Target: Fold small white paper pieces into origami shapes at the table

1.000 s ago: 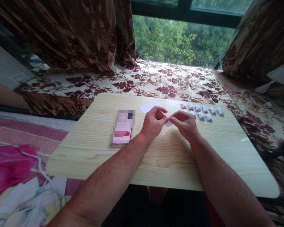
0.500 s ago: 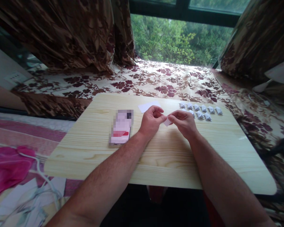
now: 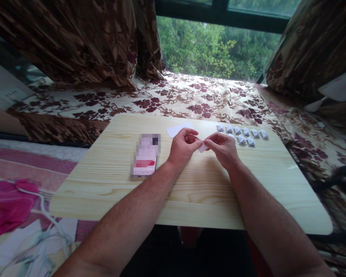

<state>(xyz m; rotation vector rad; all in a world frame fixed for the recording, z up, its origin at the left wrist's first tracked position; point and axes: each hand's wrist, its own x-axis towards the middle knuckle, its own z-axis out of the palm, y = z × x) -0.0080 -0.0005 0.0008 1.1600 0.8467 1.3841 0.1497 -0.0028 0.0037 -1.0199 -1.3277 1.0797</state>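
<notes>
White paper [image 3: 202,149] pinched between 2 hands [image 3: 181,149], upper part hidden; folded shapes [image 3: 242,140] beyond partly covered.

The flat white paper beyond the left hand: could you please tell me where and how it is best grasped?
Probably pinch the left end of the white paper, coming from the left with a fingertip eased under: it lies thin and flat on the table, and the left hand blocks its near right part.
</notes>
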